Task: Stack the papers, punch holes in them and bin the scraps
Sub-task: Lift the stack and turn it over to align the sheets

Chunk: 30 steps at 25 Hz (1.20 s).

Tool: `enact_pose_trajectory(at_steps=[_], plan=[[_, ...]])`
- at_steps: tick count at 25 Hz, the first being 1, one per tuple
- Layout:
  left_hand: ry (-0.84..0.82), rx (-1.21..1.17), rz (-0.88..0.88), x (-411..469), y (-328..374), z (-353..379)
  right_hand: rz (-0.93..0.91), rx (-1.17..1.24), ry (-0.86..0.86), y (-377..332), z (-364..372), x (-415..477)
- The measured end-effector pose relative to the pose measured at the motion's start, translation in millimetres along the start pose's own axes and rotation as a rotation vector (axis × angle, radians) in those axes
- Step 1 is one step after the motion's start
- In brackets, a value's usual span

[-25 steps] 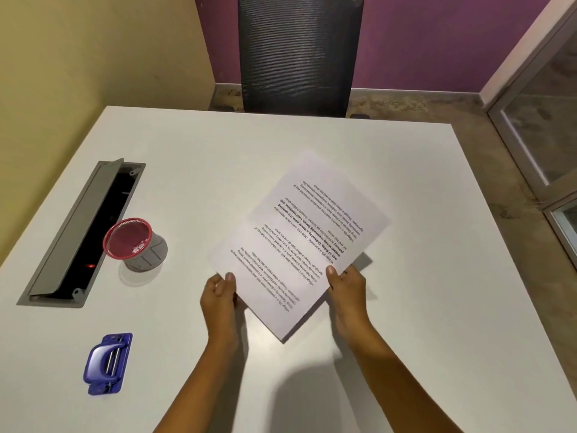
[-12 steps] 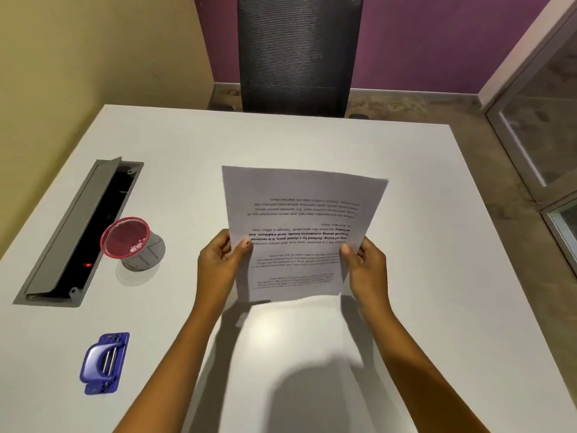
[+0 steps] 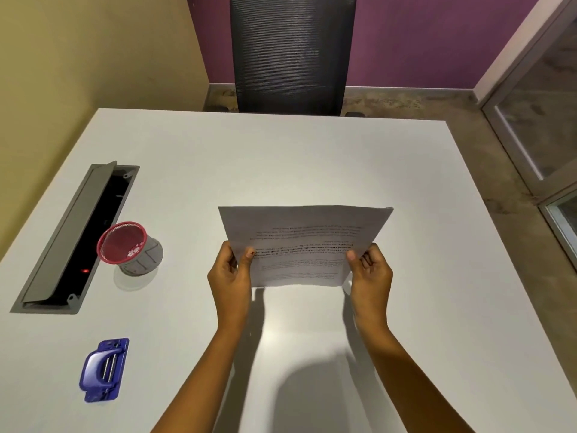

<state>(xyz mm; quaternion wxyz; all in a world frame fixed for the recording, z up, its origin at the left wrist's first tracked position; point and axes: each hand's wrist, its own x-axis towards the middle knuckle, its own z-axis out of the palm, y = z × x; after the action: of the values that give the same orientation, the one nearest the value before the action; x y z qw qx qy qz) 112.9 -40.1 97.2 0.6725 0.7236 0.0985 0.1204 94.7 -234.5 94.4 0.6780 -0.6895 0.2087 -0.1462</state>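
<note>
I hold a stack of printed white papers (image 3: 304,235) upright above the middle of the white table (image 3: 312,157), text upside down, bottom edge near the tabletop. My left hand (image 3: 231,273) grips the stack's left edge and my right hand (image 3: 370,273) grips its right edge. A blue hole punch (image 3: 103,369) lies on the table at the near left, apart from both hands. A small round bin with a red mesh rim (image 3: 129,250) stands left of the papers, with a few white scraps inside.
A grey cable tray with its lid raised (image 3: 75,235) is sunk into the table's left side, beside the bin. A black mesh chair back (image 3: 292,54) stands at the far edge. A glass door (image 3: 543,104) is at the right.
The papers went from lying slanted on the table to being held upright and square between both hands; since half a second ago they have lowered slightly toward the table.
</note>
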Motion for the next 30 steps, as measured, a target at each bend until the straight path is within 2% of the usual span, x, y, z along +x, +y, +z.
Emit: enact_pose_trajectory(at_steps=[12, 18, 22, 27, 30], plan=[[0.015, -0.004, -0.041, -9.7, -10.3, -5.0, 0.001, 0.018, 0.023, 18.8, -2.2, -5.3], [0.028, 0.069, -0.1, -18.6, -20.6, -8.2, 0.096, -0.109, 0.048, 42.9, -8.1, -17.6], [0.102, 0.086, -0.101, -15.8, -17.2, -13.0, 0.178, -0.142, 0.07, 51.7, -14.9, -27.8], [0.216, -0.028, -0.158, -9.2, -7.8, -13.3, 0.37, 0.014, -0.026, 57.4, -10.4, -48.9], [0.264, -0.092, -0.207, -10.9, -9.2, -10.2, 0.405, 0.183, -0.081, 51.1, -0.7, -54.6]])
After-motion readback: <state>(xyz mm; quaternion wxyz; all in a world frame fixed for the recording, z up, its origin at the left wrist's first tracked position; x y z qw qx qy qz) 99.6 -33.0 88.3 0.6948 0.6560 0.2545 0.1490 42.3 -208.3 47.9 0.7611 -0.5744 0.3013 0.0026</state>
